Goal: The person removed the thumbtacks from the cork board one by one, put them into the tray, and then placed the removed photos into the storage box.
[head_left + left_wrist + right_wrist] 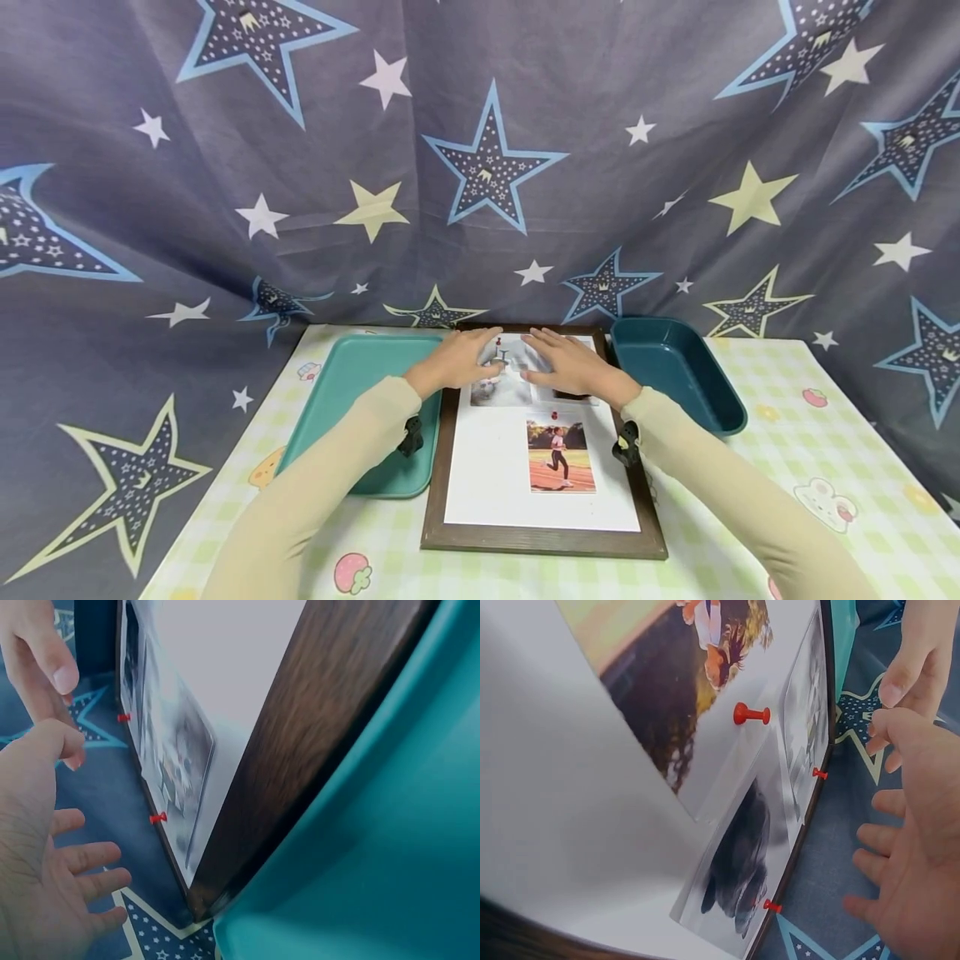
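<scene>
A white board in a dark brown wooden frame (543, 540) lies on the table. My left hand (459, 358) and right hand (573, 367) are held above its far part, fingers spread and palms facing each other, with nothing in them. The wrist views show both hands apart from the board. Under them are two grey photos, the left photo (498, 393) and a right one showing a dark shape (739, 855), both partly hidden in the head view. A colour photo of a runner (561, 458) sits nearer. Red push pins (751, 714) stand at the photos' edges.
A green tray (375, 485) lies left of the frame, partly behind my left forearm. At the right stands a dark teal bin (731, 408), close to the frame's far corner. A star-patterned curtain (480, 267) hangs behind the checked tablecloth (780, 433).
</scene>
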The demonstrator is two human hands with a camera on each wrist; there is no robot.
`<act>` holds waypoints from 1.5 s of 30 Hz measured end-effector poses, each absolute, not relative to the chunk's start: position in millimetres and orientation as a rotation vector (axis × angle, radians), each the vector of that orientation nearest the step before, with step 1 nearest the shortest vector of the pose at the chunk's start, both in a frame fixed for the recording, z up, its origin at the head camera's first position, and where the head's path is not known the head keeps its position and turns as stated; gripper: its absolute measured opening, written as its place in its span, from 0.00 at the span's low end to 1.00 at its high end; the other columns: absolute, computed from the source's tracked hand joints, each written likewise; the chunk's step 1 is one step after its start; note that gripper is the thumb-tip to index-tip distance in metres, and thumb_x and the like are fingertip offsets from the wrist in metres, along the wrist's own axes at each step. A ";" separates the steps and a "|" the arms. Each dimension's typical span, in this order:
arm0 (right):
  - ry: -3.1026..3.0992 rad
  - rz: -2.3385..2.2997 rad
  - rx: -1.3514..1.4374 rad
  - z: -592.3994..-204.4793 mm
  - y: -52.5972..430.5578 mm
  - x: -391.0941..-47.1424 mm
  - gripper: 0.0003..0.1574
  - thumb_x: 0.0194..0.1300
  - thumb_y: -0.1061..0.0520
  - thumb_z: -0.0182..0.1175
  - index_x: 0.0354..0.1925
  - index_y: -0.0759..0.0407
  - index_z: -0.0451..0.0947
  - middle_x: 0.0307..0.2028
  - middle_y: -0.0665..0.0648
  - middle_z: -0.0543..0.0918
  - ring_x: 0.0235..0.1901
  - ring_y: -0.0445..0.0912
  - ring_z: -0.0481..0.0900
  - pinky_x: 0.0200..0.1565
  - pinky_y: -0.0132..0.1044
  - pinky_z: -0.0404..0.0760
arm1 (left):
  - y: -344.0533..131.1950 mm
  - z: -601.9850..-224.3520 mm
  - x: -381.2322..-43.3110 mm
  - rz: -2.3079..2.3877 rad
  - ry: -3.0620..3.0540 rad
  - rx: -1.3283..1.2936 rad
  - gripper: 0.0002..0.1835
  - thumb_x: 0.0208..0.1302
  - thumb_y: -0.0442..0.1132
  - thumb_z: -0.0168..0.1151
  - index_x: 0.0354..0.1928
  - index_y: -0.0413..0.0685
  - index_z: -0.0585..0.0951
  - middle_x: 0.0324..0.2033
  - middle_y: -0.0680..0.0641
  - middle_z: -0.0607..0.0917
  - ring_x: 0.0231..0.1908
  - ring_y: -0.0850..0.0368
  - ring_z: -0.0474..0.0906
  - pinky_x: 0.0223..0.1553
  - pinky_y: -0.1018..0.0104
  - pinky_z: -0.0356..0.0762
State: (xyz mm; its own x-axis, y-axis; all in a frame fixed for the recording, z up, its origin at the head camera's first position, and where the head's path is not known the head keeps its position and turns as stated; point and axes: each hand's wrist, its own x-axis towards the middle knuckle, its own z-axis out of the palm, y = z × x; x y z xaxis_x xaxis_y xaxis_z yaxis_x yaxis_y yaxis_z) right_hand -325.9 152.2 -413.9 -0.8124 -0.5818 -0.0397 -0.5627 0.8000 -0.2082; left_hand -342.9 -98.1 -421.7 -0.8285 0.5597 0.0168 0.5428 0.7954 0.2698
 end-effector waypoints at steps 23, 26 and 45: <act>2.848 -0.287 -0.967 -419.3 142.2 -352.9 0.45 0.73 0.34 0.55 0.76 0.58 0.64 0.75 0.65 0.65 0.72 0.62 0.67 0.72 0.60 0.67 | -96.6 -424.0 -384.5 0.495 3.026 0.776 0.26 0.75 0.46 0.57 0.71 0.46 0.72 0.67 0.43 0.78 0.61 0.45 0.79 0.60 0.50 0.80; 2.841 -0.290 -0.976 -420.6 142.0 -353.4 0.45 0.73 0.35 0.56 0.75 0.58 0.65 0.74 0.65 0.67 0.72 0.61 0.68 0.72 0.58 0.69 | -95.1 -425.7 -387.9 0.521 3.036 0.790 0.24 0.75 0.44 0.58 0.69 0.46 0.74 0.62 0.43 0.81 0.58 0.48 0.81 0.57 0.51 0.82; 2.790 -0.270 -1.064 -433.0 133.8 -356.7 0.41 0.72 0.40 0.60 0.74 0.58 0.68 0.73 0.64 0.69 0.22 0.44 0.77 0.48 0.48 0.84 | -79.3 -433.9 -397.6 0.664 3.030 0.664 0.17 0.73 0.37 0.60 0.61 0.48 0.80 0.48 0.44 0.87 0.47 0.50 0.83 0.49 0.54 0.83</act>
